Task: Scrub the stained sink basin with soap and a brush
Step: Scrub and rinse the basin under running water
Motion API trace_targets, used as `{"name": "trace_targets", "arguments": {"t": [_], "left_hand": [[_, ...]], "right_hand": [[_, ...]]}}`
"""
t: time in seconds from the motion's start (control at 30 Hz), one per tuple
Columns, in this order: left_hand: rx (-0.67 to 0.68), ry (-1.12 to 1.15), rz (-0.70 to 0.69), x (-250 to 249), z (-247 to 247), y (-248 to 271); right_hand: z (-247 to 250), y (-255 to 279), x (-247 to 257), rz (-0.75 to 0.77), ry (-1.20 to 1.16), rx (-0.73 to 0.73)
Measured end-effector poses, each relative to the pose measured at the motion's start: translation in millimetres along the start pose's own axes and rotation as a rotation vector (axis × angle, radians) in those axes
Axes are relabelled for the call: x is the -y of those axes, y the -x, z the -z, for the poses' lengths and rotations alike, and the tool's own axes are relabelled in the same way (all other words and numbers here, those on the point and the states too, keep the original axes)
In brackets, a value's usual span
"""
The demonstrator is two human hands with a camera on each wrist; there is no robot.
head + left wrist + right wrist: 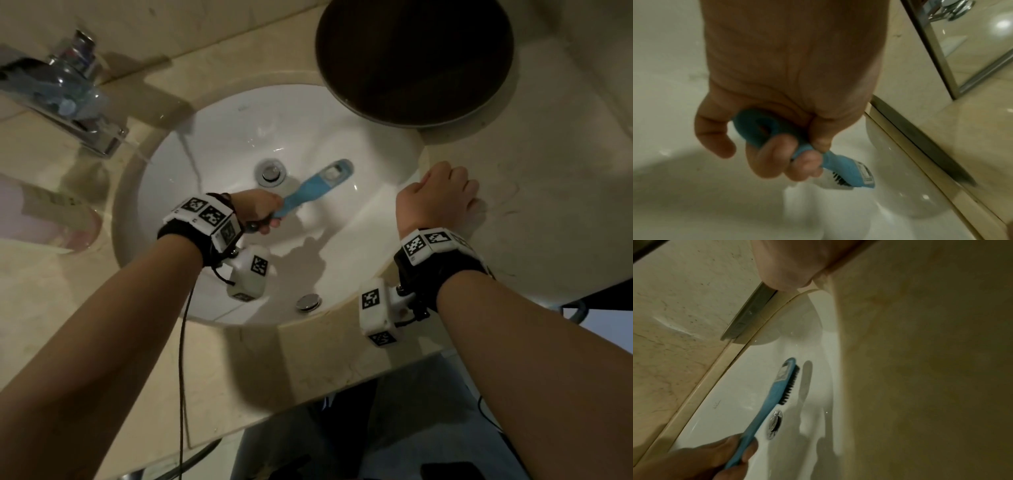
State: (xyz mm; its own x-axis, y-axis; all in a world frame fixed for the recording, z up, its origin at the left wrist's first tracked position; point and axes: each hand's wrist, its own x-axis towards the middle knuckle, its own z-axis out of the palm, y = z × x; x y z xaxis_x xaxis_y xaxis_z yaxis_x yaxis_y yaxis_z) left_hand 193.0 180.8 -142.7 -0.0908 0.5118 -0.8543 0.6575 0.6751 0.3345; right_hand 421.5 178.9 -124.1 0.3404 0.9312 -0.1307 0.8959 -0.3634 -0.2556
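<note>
The white sink basin is set into a beige marble counter. My left hand grips the handle of a blue brush with dark bristles. The brush head lies against the basin floor just right of the chrome drain. In the left wrist view my fingers curl round the brush handle. The right wrist view shows the brush next to the drain. My right hand rests as a fist on the counter at the basin's right rim, holding nothing.
A chrome faucet stands at the back left of the counter. A dark round object overhangs the basin's far right rim. A pinkish translucent item lies at the left. A chrome overflow cap sits on the near wall.
</note>
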Motion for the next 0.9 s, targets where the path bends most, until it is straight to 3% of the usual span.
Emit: {"name": "trace_targets", "arguments": {"t": [0.13,0.2,0.3,0.37,0.43,0.5,0.57,0.63,0.8,0.9], "left_hand": [[0.067,-0.003,0.005,-11.6,-25.8,-5.2],[-0.009,-0.084,0.030,-9.6,-26.0,-11.9],[-0.228,-0.348,0.126,14.8,-4.3,-39.4],[-0.310,-0.384,0.165,20.5,14.2,-41.4],[-0.281,-0.278,0.089,14.5,20.0,-25.9],[-0.160,-0.142,0.081,5.3,14.3,-16.2],[-0.009,-0.173,0.066,-1.1,-2.1,-9.0],[0.054,-0.210,0.067,0.1,-18.0,-14.2],[-0.193,-0.179,0.024,-5.9,-6.1,-26.5],[-0.131,-0.105,-0.040,-21.2,-13.5,-28.2]], "right_hand": [[0.8,0.3,0.8,-0.006,0.012,0.011],[1.0,-0.4,0.8,-0.008,0.012,0.008],[-0.3,-0.9,0.7,-0.012,0.008,0.009],[-1.0,-0.8,0.8,-0.013,0.004,0.003],[-1.2,-0.4,0.7,-0.012,-0.003,-0.005],[-1.5,-0.2,0.5,-0.009,0.007,-0.004],[-1.9,-0.5,0.2,-0.009,0.013,-0.004],[-2.1,-0.9,0.4,-0.011,0.010,-0.007],[-3.0,-0.9,0.2,-0.009,0.006,-0.016],[-3.7,-1.2,-0.3,-0.006,0.010,-0.022]]}}
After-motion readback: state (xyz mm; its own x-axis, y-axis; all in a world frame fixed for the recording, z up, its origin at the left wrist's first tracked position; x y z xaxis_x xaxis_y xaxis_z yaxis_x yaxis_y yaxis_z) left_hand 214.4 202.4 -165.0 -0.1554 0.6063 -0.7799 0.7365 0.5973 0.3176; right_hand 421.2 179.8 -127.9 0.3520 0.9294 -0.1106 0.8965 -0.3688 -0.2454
